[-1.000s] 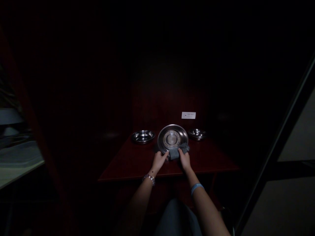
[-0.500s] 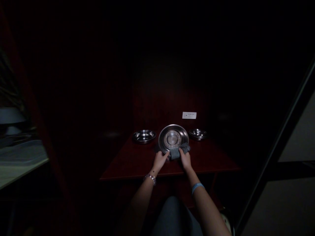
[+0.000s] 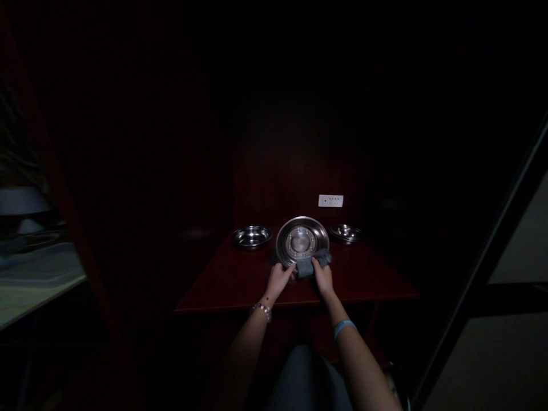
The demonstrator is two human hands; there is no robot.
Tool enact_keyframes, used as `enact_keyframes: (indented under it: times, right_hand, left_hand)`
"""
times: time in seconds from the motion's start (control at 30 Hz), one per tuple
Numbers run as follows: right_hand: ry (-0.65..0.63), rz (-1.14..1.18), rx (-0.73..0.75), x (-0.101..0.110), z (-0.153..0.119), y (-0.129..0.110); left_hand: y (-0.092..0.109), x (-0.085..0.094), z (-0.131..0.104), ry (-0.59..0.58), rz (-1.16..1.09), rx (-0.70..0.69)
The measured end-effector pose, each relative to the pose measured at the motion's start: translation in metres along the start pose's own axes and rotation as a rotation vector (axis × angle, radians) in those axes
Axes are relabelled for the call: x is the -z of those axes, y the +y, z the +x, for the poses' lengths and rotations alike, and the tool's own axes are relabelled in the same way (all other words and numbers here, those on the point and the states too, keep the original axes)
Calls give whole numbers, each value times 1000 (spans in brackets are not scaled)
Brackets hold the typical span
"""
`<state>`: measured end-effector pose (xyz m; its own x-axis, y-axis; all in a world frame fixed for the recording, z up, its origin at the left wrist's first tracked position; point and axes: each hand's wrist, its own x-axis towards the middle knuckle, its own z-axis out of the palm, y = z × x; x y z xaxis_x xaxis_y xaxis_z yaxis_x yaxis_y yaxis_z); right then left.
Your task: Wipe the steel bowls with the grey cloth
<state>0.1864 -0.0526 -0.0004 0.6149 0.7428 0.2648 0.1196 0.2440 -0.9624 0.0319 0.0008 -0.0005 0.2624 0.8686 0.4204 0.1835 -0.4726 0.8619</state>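
Observation:
A round steel plate [image 3: 300,242] is tilted up, its inner face turned to me, above the dark red table [image 3: 240,288]. My left hand [image 3: 280,277] grips its lower left rim, thumb on the front. Against the lower right rim lies a grey cloth [image 3: 305,266], with my right hand [image 3: 322,274] closed on it and its thumb pressing it to the plate. The fingers behind the plate are mostly hidden.
A steel bowl [image 3: 252,237] sits at the back left of the table, and other steel dishes [image 3: 346,233] at the back right. A white socket panel [image 3: 331,201] is on the wall behind. A pale surface [image 3: 38,294] stands at far left.
The view has shifted very slightly. Both hands, the plate and the cloth keep nearly the same pose.

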Motion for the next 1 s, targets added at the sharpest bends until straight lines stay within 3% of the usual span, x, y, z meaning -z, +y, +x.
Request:
enact_keyframes:
  times: [1.0]
  right_hand:
    - [-5, -10, 26, 0, 1, 1]
  left_hand:
    - [0, 0, 0, 2, 3, 8]
